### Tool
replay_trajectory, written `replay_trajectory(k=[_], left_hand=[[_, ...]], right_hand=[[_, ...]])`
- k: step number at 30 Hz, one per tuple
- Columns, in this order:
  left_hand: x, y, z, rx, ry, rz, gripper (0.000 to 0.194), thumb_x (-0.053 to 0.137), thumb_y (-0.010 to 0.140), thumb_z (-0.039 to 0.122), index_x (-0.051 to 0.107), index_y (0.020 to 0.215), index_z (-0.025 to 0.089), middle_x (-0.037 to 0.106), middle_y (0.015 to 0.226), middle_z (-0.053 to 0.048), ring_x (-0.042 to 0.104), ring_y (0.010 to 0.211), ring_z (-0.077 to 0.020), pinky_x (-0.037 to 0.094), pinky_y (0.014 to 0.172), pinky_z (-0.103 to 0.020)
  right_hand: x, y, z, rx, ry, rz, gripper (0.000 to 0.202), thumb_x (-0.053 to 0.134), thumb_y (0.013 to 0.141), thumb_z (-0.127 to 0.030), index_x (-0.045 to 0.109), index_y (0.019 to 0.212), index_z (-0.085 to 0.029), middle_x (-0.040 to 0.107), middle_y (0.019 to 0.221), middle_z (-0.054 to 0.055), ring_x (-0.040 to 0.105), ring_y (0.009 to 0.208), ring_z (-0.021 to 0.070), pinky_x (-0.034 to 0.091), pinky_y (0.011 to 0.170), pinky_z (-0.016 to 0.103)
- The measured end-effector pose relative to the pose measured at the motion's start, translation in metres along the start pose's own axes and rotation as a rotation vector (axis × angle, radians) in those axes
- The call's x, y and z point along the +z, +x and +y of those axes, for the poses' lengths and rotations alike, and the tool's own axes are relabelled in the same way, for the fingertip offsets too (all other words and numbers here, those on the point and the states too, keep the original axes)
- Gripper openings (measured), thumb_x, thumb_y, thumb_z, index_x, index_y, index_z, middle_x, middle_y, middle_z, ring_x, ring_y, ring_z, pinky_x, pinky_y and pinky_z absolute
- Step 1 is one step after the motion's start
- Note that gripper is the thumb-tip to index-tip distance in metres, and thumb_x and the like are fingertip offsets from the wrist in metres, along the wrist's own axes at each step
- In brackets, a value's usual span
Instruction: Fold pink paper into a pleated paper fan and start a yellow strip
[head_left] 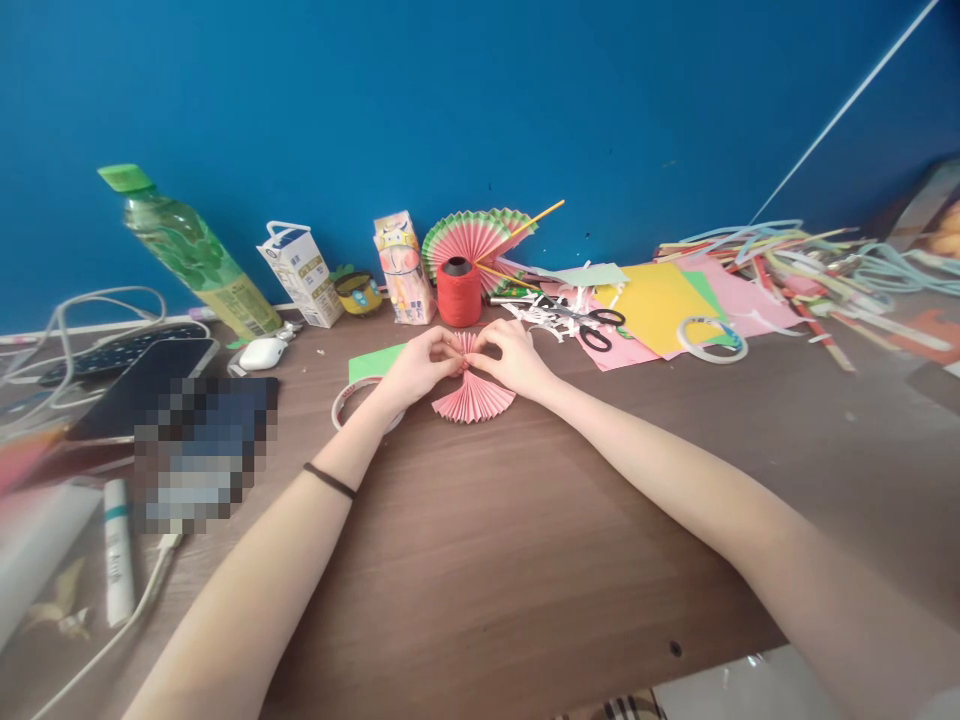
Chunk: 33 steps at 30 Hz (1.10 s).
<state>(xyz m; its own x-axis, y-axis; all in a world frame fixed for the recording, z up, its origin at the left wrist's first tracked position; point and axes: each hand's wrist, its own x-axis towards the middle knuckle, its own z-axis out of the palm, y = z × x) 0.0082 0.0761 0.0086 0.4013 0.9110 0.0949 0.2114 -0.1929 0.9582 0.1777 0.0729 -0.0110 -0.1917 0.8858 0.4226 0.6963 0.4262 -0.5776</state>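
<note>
A pleated pink paper fan [474, 400] is pinched at its middle by both my hands, its folds spreading toward me and away from me. My left hand [424, 365] closes its fingertips on the left side of the pinch, and my right hand [514, 358] does the same on the right. Just behind the fingers stands a red thread spool [459, 295]. A roll of tape [349, 402] lies partly under my left wrist, beside a green paper piece [371, 363]. Whether thread is wound round the fan's middle is too small to tell.
Behind the spool are finished pink-and-green fans [472, 240], a drink carton [405, 268] and a green-capped bottle [199, 255]. Scissors [596, 330], yellow paper [649, 305] and another tape roll [712, 340] lie to the right. A phone [150, 385], cables and a marker [118, 555] lie left.
</note>
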Motion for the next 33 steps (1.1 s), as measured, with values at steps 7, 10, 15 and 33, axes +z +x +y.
replay_trajectory(k=[7, 10, 15, 33], left_hand=[[-0.0005, -0.0003, -0.0003, 0.000, 0.019, -0.002, 0.020, 0.065, 0.068, 0.022, 0.050, 0.080, 0.017, 0.065, 0.067, 0.000, 0.063, 0.068, -0.0123, 0.051, 0.071, -0.030], [-0.0006, 0.0000, -0.0009, -0.003, 0.007, -0.006, 0.021, 0.066, 0.068, 0.023, 0.050, 0.080, 0.017, 0.066, 0.068, 0.000, 0.063, 0.068, -0.0126, 0.051, 0.072, -0.030], [-0.0008, 0.0009, -0.0021, -0.002, 0.003, -0.005, 0.021, 0.066, 0.068, 0.023, 0.049, 0.079, 0.017, 0.065, 0.066, 0.000, 0.063, 0.067, -0.0127, 0.051, 0.071, -0.030], [-0.0006, 0.0011, -0.0017, 0.015, 0.023, 0.001, 0.021, 0.065, 0.066, 0.020, 0.049, 0.078, 0.017, 0.064, 0.066, 0.001, 0.063, 0.068, -0.0133, 0.052, 0.069, -0.030]], right_hand=[[-0.0006, 0.0011, -0.0005, 0.054, 0.028, -0.024, 0.015, 0.066, 0.074, -0.035, 0.061, 0.070, -0.022, 0.058, 0.090, 0.004, 0.044, 0.099, 0.0255, 0.033, 0.086, 0.043], [-0.0005, 0.0013, -0.0004, 0.062, 0.040, -0.022, 0.016, 0.066, 0.074, -0.036, 0.061, 0.070, -0.022, 0.057, 0.090, 0.003, 0.045, 0.099, 0.0253, 0.033, 0.086, 0.044], [-0.0008, 0.0013, -0.0008, 0.059, 0.063, -0.017, 0.017, 0.067, 0.072, -0.038, 0.062, 0.069, -0.022, 0.057, 0.088, 0.004, 0.045, 0.098, 0.0260, 0.034, 0.086, 0.046], [-0.0035, 0.0012, -0.0006, 0.072, 0.077, -0.056, 0.021, 0.068, 0.072, -0.041, 0.061, 0.072, -0.021, 0.058, 0.091, 0.004, 0.046, 0.099, 0.0243, 0.034, 0.089, 0.043]])
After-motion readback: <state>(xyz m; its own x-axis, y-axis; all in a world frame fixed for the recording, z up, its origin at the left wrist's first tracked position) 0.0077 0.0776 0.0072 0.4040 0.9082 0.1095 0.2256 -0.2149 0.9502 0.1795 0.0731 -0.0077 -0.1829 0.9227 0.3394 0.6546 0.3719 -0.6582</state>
